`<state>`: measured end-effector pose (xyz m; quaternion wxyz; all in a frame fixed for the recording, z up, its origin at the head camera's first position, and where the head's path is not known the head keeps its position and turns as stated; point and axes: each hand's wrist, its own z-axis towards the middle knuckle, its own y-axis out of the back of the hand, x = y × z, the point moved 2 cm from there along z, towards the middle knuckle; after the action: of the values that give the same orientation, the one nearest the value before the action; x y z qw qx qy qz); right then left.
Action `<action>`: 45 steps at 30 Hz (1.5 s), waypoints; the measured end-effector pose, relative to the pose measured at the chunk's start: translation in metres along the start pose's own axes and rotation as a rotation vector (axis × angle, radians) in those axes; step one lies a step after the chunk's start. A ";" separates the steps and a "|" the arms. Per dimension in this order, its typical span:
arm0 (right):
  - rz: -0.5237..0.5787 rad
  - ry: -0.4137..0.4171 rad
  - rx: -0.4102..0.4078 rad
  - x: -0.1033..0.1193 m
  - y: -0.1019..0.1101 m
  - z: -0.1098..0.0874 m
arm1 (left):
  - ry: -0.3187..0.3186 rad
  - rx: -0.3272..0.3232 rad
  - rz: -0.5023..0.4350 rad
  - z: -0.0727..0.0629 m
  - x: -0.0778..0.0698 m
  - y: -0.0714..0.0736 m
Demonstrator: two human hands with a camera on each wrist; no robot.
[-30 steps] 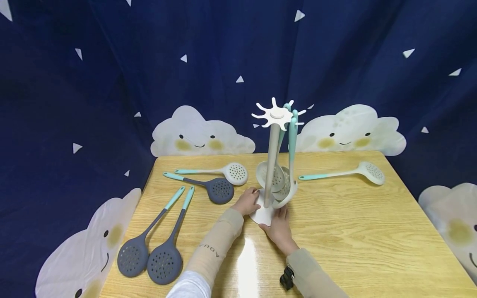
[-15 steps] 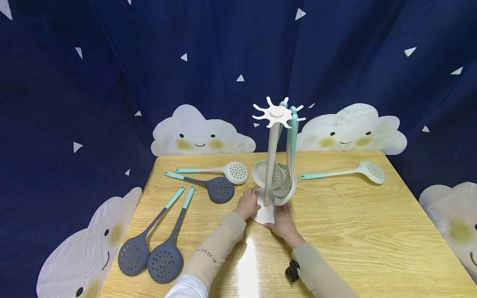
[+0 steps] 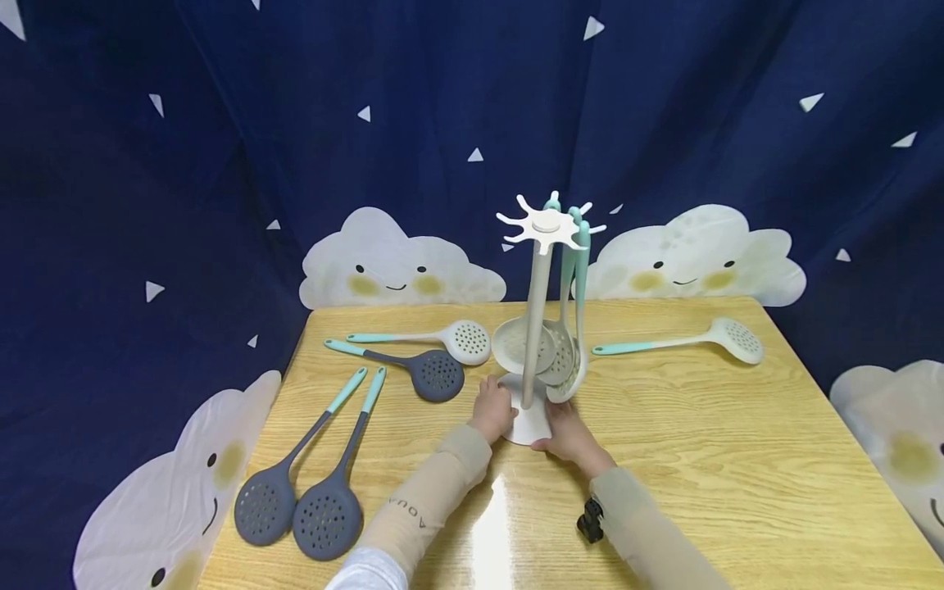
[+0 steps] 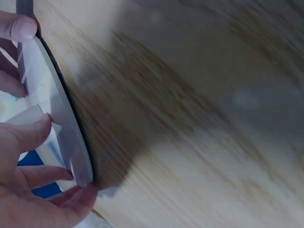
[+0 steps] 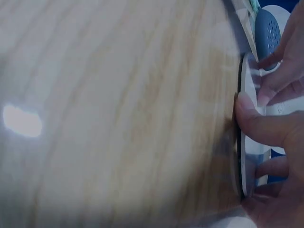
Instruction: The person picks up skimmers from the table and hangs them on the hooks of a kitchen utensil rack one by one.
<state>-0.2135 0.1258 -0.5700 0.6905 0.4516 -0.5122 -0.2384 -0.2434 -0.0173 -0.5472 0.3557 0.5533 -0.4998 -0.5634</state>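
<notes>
A white utensil stand [image 3: 536, 328] stands upright mid-table, with a star-shaped hook top and a flat base [image 3: 529, 424]. My left hand [image 3: 493, 410] grips the base's left edge; in the left wrist view, its thumb [image 4: 40, 130] lies above the rim and fingers curl at the edge. On the near right side, my right hand [image 3: 568, 436] holds the base rim, the thumb [image 5: 247, 107] against the edge. Several pale utensils with mint handles hang at the stand's back and right, among them a ladle [image 3: 509, 342] and a skimmer [image 3: 560, 356]. They partly overlap.
On the left lie a white skimmer [image 3: 467, 342] and several dark grey skimmers, one of them [image 3: 437, 377] beside the white one and another [image 3: 327, 520] nearer the front. Another white skimmer [image 3: 737, 341] lies at the right. A dark blue curtain [image 3: 472, 98] hangs behind the wooden table [image 3: 723, 467].
The stand has turned in my hands, counterclockwise seen from above. Its hanging utensils have swung leftward round the back. My right hand has shifted slightly right; the loose skimmers stay put.
</notes>
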 end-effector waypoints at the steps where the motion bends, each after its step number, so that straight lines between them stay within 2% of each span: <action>1: 0.000 0.006 0.009 -0.001 0.001 0.000 | 0.005 -0.006 0.003 -0.001 -0.001 0.000; 6: 0.022 0.056 0.051 -0.005 0.008 0.002 | 0.034 -0.030 0.023 -0.005 -0.005 0.000; 9: 0.038 0.072 0.081 -0.008 0.011 0.002 | 0.055 -0.024 0.032 -0.005 -0.008 -0.001; 12: 0.053 0.094 0.093 -0.011 0.012 0.002 | 0.077 0.003 0.060 -0.001 -0.008 -0.007; 13: 0.053 0.106 0.091 -0.012 0.013 0.003 | 0.066 -0.020 0.081 0.004 -0.005 -0.017; 16: 0.057 0.148 0.081 -0.015 0.013 0.004 | 0.085 0.009 0.115 0.007 -0.005 -0.021; 19: 0.065 0.187 0.074 -0.017 0.014 0.004 | 0.099 0.024 0.130 0.004 -0.007 -0.019; 20: 0.071 0.195 0.074 -0.018 0.014 0.004 | 0.119 0.052 0.122 -0.001 -0.011 -0.010; 27: 0.088 0.212 0.090 -0.023 0.014 0.007 | 0.127 0.007 0.151 -0.012 -0.018 -0.002; 36: 0.092 0.207 0.103 -0.025 0.015 0.008 | 0.122 -0.006 0.172 -0.015 -0.019 0.000; 39: 0.079 0.197 0.107 -0.024 0.015 0.007 | 0.113 -0.008 0.152 -0.015 -0.017 -0.001; 41: 0.072 0.197 0.105 -0.024 0.015 0.007 | 0.103 -0.017 0.106 -0.014 -0.014 -0.002; 45: 0.084 0.190 0.098 -0.023 0.014 0.006 | 0.095 -0.039 -0.102 -0.016 -0.007 -0.004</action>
<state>-0.2291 0.1487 -0.5691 0.7225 0.4837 -0.4737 -0.1401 -0.2264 -0.0128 -0.5471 0.3604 0.5973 -0.4424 -0.5636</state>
